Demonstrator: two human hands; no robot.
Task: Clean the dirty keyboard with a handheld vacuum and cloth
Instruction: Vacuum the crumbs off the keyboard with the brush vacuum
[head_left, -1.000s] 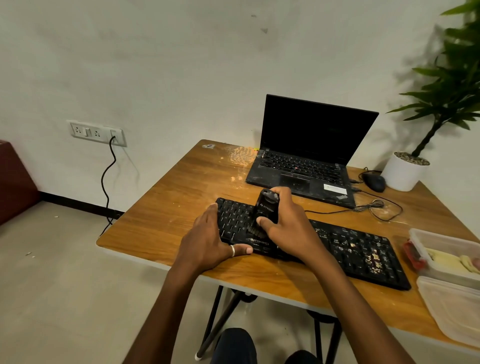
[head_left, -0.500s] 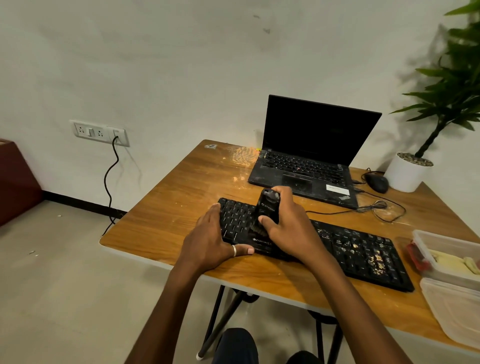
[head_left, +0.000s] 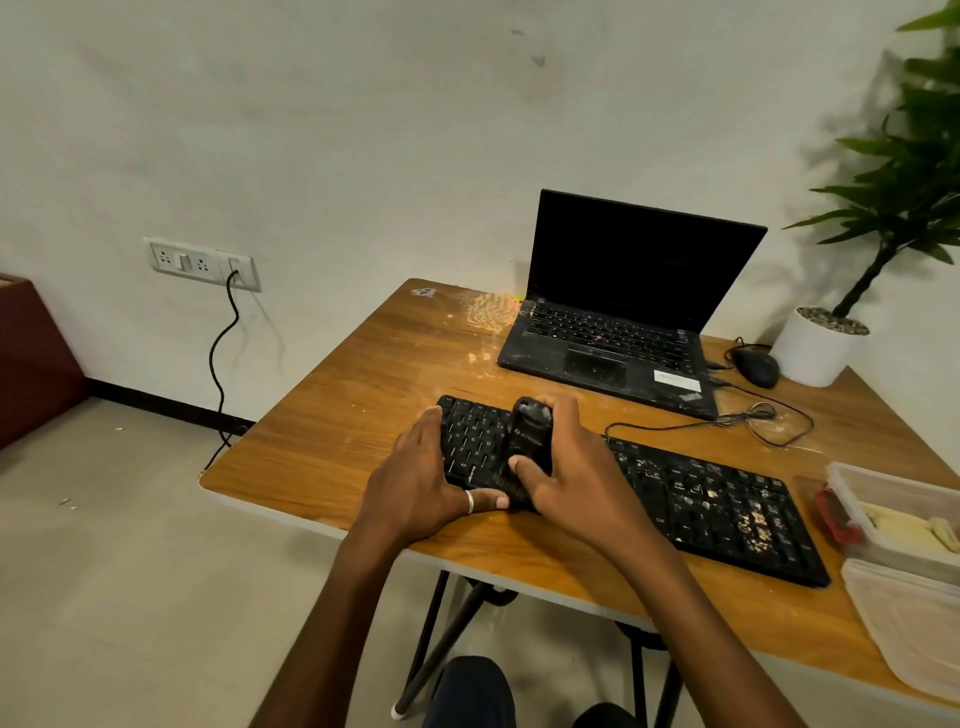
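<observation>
A black keyboard (head_left: 717, 504) lies across the wooden table (head_left: 353, 415), its right half strewn with pale crumbs. My right hand (head_left: 576, 467) grips a small black handheld vacuum (head_left: 530, 441), held nozzle-down on the keyboard's left part. My left hand (head_left: 421, 478) rests on the keyboard's left end, fingers straight along its edge and thumb along its front. No cloth is in view.
An open black laptop (head_left: 613, 332) stands behind the keyboard, with a mouse (head_left: 756, 366) and coiled cable (head_left: 763, 421) to its right. A white potted plant (head_left: 821, 343) is at the back right. Two plastic containers (head_left: 904, 525) sit at the right edge. Crumbs lie near the laptop's left corner.
The hands and the vacuum stay at the same place on the keyboard; only the view has shifted slightly.
</observation>
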